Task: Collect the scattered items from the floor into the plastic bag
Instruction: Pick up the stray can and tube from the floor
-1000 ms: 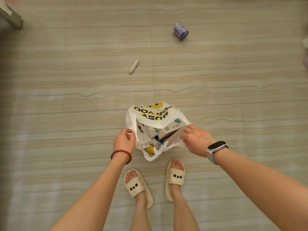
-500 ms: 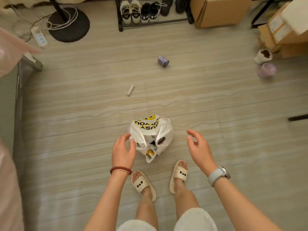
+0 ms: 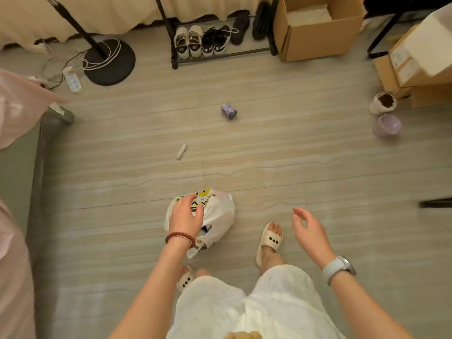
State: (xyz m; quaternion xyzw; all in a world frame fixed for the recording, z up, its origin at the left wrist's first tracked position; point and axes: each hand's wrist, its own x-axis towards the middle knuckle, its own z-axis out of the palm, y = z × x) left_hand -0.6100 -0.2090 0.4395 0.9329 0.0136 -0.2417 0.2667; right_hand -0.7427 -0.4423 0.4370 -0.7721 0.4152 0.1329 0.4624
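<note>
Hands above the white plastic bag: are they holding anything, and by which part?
Nothing is held. The left hand hovers open over the white plastic bag; the right hand is open and empty.

One head-worn wide-angle view looks steeply down from standing height at the floor (image 3: 269, 148).

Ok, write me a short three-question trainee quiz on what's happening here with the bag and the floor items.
1. True or false: the right hand holds the blue can.
2. Which loose item lies nearer the plastic bag? A) the blue can B) the small white tube
3. Fill in: the left hand is over the ____, fingers spread.

Key
1. False: the right hand is open and holds nothing; the can lies on the floor, far ahead.
2. B
3. plastic bag
</note>
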